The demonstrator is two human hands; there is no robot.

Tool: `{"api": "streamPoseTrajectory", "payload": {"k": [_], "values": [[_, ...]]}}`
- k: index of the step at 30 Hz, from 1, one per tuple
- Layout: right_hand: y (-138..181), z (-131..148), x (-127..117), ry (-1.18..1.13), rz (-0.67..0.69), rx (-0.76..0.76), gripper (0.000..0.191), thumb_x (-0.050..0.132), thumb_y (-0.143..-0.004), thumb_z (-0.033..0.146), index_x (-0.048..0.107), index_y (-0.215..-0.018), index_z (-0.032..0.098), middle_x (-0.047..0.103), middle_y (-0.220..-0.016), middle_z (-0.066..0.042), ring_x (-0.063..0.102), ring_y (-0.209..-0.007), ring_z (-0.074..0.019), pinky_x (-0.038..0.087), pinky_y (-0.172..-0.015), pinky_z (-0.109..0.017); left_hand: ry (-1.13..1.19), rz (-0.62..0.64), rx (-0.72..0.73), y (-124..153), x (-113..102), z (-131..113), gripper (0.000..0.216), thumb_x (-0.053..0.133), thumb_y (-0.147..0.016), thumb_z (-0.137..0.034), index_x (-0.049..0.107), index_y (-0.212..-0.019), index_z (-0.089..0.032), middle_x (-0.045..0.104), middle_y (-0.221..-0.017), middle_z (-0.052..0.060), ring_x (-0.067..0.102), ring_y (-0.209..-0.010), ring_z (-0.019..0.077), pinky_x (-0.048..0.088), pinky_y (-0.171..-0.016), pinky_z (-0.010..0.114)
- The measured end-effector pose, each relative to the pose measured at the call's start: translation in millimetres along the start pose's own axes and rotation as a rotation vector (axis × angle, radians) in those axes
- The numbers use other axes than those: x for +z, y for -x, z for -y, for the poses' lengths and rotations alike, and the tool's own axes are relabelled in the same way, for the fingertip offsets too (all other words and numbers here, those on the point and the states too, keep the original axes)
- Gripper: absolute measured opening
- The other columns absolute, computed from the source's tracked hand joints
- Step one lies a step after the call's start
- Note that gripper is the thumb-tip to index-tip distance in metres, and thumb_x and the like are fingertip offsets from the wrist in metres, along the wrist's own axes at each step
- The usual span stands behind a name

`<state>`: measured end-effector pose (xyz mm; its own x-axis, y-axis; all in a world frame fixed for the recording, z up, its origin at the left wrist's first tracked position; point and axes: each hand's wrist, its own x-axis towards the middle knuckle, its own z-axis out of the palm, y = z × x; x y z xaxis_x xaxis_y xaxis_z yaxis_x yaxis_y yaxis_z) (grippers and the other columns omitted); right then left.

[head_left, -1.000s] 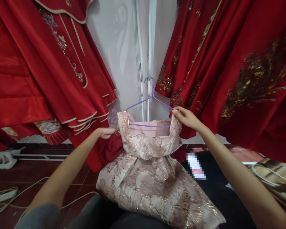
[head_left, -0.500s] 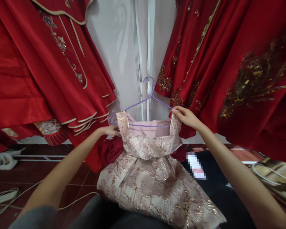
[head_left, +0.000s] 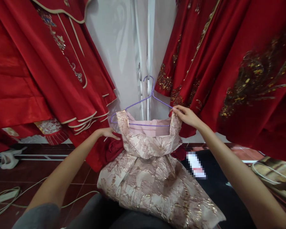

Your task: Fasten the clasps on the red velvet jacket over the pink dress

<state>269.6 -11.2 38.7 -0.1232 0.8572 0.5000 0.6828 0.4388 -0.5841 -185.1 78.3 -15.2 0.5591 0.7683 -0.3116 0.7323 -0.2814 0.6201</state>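
Note:
A pale pink and gold brocade dress (head_left: 154,178) lies across my lap with its square neckline facing away. Its straps hang on a purple wire hanger (head_left: 139,102), whose hook points up towards the white wall. My right hand (head_left: 187,116) pinches the right strap where it meets the hanger. Just left of the other strap is my left hand (head_left: 109,133), fingers stretched out over a dark red cloth (head_left: 113,149) that bunches beside the dress. Whether its fingertips touch that cloth, I cannot tell.
Red embroidered garments hang on the left (head_left: 69,70) and right (head_left: 212,79). A blurred white label (head_left: 195,165) lies on dark material at the right. Coiled cable (head_left: 7,198) and a white metal rack base (head_left: 43,157) are on the tiled floor, left.
My left hand has come away from the left strap, moving slightly left, and its fingers have straightened. The right hand keeps its grip; dress and hanger barely shift.

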Motion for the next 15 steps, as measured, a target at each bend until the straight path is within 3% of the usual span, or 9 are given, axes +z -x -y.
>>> {"api": "streamPoseTrajectory", "payload": {"k": [2, 5, 9, 12, 15], "values": [[-2, -1, 1, 0.000, -0.006, 0.000, 0.050, 0.038, -0.091, 0.062, 0.066, -0.093, 0.020, 0.068, -0.087, -0.005, 0.062, -0.082, -0.0228, 0.048, -0.075, -0.032, 0.057, -0.062, 0.002, 3, -16, -5, 0.044, 0.078, -0.056, -0.051, 0.075, -0.084, -0.018, 0.076, -0.089, 0.003, 0.065, -0.096, 0.0236, 0.047, -0.087, 0.027], [-5, -2, 0, 0.016, -0.012, -0.007, 0.053, 0.038, -0.090, 0.065, 0.066, -0.089, 0.020, 0.068, -0.083, -0.004, 0.062, -0.078, -0.0224, 0.048, -0.073, -0.032, 0.232, -0.294, 0.030, 2, -44, -22, 0.051, 0.077, -0.059, -0.055, 0.075, -0.092, -0.017, 0.075, -0.099, 0.007, 0.064, -0.103, 0.0252, 0.046, -0.094, 0.032], [-10, 1, -5, -0.025, 0.040, 0.057, 0.060, 0.038, -0.087, 0.070, 0.071, -0.083, 0.019, 0.067, -0.070, -0.004, 0.060, -0.065, -0.0205, 0.046, -0.062, -0.031, 0.507, -0.571, 0.125, -1, -69, -72, 0.054, 0.077, -0.065, -0.055, 0.072, -0.099, -0.014, 0.075, -0.100, 0.011, 0.068, -0.093, 0.0236, 0.052, -0.088, 0.034], [-16, 4, -7, -0.114, 0.140, 0.135, 0.063, 0.040, -0.085, 0.072, 0.072, -0.073, 0.019, 0.064, -0.058, -0.004, 0.057, -0.055, -0.0187, 0.044, -0.053, -0.030, 0.578, -0.681, 0.343, -2, -66, -116, 0.049, 0.074, -0.070, -0.055, 0.071, -0.097, -0.013, 0.075, -0.094, 0.009, 0.069, -0.091, 0.0215, 0.052, -0.089, 0.033], [-25, 5, -6, -0.177, 0.234, 0.192, 0.062, 0.043, -0.083, 0.074, 0.071, -0.070, 0.020, 0.065, -0.057, -0.005, 0.056, -0.050, -0.0182, 0.044, -0.049, -0.030, 0.617, -0.659, 0.427, -4, -52, -144, 0.051, 0.068, -0.075, -0.058, 0.071, -0.096, -0.012, 0.075, -0.092, 0.008, 0.069, -0.092, 0.0220, 0.052, -0.091, 0.034]]}}
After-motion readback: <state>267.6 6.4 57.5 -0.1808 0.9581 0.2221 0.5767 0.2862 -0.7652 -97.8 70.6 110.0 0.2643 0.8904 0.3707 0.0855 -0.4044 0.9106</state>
